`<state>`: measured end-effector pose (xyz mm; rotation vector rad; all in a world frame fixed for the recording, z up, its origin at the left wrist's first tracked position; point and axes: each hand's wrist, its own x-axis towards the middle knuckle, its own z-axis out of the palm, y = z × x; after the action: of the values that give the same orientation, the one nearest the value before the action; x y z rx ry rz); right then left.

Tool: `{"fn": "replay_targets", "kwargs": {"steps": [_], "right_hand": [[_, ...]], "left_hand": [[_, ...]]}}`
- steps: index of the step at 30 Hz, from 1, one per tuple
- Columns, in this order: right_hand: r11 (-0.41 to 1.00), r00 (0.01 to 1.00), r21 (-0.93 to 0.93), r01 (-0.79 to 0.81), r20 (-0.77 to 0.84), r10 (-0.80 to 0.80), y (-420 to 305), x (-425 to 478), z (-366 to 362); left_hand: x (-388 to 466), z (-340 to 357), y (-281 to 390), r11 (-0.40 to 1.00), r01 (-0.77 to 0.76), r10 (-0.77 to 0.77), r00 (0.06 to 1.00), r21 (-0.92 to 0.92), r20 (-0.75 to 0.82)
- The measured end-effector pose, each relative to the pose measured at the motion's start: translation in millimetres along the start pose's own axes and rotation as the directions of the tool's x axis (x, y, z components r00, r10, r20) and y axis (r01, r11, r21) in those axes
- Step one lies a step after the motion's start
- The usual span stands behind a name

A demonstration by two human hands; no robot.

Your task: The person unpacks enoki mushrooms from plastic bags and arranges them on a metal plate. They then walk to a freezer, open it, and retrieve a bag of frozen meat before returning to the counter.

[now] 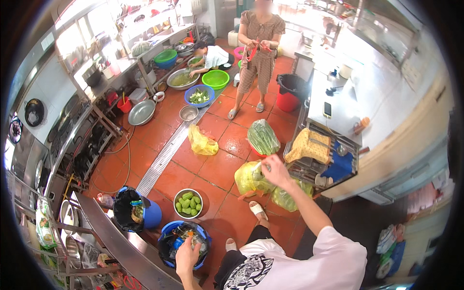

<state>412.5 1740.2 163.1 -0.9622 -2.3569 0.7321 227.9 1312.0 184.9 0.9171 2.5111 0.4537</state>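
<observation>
My left hand hangs over a blue bin lined with a black bag and partly filled with waste. Thumb and fingers are apart, with nothing visible between them. Above a yellow plastic bag on the floor, my right hand has its fingers curled. Something pale green shows by its fingertips, but whether it is held I cannot tell. Another yellowish bag lies under my right forearm. Between my hands' sides, on the tiles, stands a metal bowl of green chayotes.
A second blue bin stands left of the bowl. Bagged leafy greens and a crumpled yellow bag lie ahead. A person stands holding red strips; another person crouches at basins. A steel floor drain crosses the tiles.
</observation>
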Motion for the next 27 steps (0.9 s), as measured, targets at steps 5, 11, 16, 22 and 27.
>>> {"fn": "replay_targets", "kwargs": {"steps": [5,11,16,22,27], "right_hand": [[0.956,0.91,-0.152,0.251,-0.3,-0.287,86,205,-54],[0.903,0.826,-0.342,0.26,-0.406,-0.391,162,427,-115],[0.749,0.792,-0.292,0.595,0.055,-0.608,151,490,-128],[0.606,0.651,-0.275,0.746,0.113,-0.751,142,491,-107],[0.691,0.694,-0.154,0.707,-0.044,-0.719,75,438,-94]], "left_hand": [[7,50,36,0.896,0.437,-0.443,0.891,0.077,0.1],[20,93,119,0.775,0.595,-0.566,0.804,-0.215,0.185],[41,106,170,0.712,0.671,-0.632,0.74,-0.206,0.229],[60,88,210,0.861,0.481,-0.455,0.874,-0.164,0.169],[89,95,200,0.762,0.624,-0.598,0.781,-0.174,0.181]]}}
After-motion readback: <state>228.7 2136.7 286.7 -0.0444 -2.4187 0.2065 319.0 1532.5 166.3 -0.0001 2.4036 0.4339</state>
